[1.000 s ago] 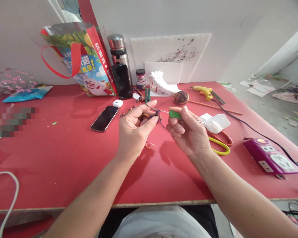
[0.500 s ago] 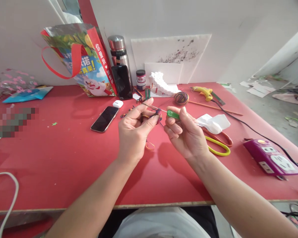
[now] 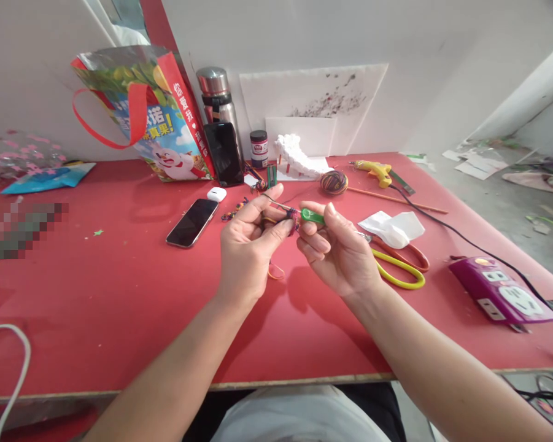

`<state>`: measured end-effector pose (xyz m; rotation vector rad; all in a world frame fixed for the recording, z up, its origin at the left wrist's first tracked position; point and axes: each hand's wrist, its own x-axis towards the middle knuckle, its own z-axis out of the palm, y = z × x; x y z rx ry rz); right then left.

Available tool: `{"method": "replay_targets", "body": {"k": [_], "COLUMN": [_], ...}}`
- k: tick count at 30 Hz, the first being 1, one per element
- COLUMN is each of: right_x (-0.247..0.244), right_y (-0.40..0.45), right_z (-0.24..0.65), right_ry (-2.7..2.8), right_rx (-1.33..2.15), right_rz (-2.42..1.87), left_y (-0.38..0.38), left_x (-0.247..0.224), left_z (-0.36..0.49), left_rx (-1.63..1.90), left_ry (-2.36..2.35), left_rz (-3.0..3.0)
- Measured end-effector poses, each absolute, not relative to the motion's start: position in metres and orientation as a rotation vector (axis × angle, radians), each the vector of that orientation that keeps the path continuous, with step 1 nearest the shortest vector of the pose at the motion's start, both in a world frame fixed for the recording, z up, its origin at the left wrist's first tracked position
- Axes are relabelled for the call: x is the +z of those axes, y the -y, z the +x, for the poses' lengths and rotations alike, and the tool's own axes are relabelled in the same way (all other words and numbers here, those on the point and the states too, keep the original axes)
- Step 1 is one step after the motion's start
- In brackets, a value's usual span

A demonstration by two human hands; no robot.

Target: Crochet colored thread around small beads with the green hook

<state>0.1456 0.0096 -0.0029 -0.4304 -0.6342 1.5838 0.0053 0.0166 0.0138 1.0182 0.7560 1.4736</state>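
Between thumb and fingers, my left hand (image 3: 251, 245) pinches a small dark multicoloured piece of yarn work (image 3: 294, 220), with a strand running over the raised index finger. My right hand (image 3: 338, 245) grips the green handle of a crochet hook (image 3: 312, 216), whose metal shaft reaches into the yarn work. The hook's tip is hard to make out. A loose orange yarn loop (image 3: 277, 271) hangs below my left hand. Behind my hands lies a multicoloured yarn ball (image 3: 334, 182).
Right of my hands lie scissors (image 3: 402, 268), white paper (image 3: 402, 228) and a purple power strip (image 3: 504, 291). A yellow glue gun (image 3: 375, 172) rests behind. At left are a phone (image 3: 193, 223), an earbud case (image 3: 216, 194), a bag (image 3: 166, 132) and a steel flask (image 3: 213, 83).
My right hand has moved a little left, bringing the green handle closer to the yarn work; less of the hook's shaft shows. My left hand keeps its hold.
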Motion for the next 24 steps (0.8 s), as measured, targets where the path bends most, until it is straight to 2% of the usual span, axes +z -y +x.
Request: {"method": "replay_targets", "body": {"k": [6, 13, 24], "right_x": [-0.005, -0.003, -0.006], "right_y": [-0.010, -0.009, -0.009], "right_z": [0.146, 0.148, 0.145], "right_ry": [0.701, 0.734, 0.786], "right_rx": [1.541, 1.515, 1.375], "right_rz": [-0.509, -0.557, -0.617], "left_y": [-0.017, -0.017, -0.015], "left_x": [0.016, 0.008, 0.006], "left_z": [0.006, -0.001, -0.002], "left_rx": [1.476, 1.426, 1.419], "left_ry": [-0.708, -0.873, -0.794], "left_rz": [1.028, 1.192, 1.244]}}
